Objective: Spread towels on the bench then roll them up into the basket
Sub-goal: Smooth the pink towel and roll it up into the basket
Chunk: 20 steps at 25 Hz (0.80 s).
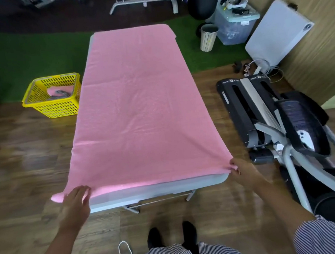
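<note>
Towel [139,109], pink, lies spread flat over the counter [165,186], its long axis running straight away from the person.

At the counter's near end, the right hand [241,171] pinches the towel's right corner, while the left hand [76,203], blurred, sits at the left corner, its grip impossible to tell. Left of the counter stands a yellow basket [52,108] holding rolled pink and grey towels [58,92].

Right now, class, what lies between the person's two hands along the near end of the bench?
Head view: the near edge of the flat pink towel spans from left hand to right hand.
</note>
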Motion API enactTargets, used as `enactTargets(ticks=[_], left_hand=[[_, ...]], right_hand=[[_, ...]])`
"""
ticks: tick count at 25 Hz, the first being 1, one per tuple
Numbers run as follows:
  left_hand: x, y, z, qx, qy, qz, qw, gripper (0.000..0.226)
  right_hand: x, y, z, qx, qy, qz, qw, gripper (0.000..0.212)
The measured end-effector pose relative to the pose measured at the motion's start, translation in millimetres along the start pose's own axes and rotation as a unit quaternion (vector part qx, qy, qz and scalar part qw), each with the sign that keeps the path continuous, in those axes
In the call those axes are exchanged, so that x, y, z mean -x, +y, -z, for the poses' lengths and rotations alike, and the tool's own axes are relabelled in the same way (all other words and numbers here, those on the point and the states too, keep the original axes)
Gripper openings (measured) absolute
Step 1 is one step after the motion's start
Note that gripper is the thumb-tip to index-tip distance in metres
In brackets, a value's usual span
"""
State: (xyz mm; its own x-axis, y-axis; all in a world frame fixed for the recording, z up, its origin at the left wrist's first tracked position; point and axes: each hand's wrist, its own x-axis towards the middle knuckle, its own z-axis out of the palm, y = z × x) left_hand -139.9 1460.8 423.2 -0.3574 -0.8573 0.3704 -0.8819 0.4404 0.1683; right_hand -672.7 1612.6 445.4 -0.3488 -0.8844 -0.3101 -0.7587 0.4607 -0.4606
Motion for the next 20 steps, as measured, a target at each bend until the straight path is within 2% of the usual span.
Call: enactTargets(ticks=[4,7,11,16,20], left_hand=[[7,-18,-2,0.008,-0.016,0.01,1.0,0.038],[4,-27,1,0.027,-0.036,0.012,0.999,0.038],[3,-26,8,0.039,-0.054,-0.001,0.998,0.037],[-2,-31,-3,0.02,-0.12,0.036,0.992,0.036],[-3,-31,3,-0.001,-0.127,0.033,0.991,0.055]], right_hand=[[1,-5,0,-0.018,-0.015,-0.022,1.0,0.013],[-2,-9,-2,0.0,-0.013,-0.021,1.0,0.019],[2,-14,-12,-0.03,0.035,-0.004,0.999,0.026],[5,-13,-22,0.055,0.032,-0.004,0.998,0.033],[0,-11,-18,0.093,0.023,0.007,0.995,0.032]])
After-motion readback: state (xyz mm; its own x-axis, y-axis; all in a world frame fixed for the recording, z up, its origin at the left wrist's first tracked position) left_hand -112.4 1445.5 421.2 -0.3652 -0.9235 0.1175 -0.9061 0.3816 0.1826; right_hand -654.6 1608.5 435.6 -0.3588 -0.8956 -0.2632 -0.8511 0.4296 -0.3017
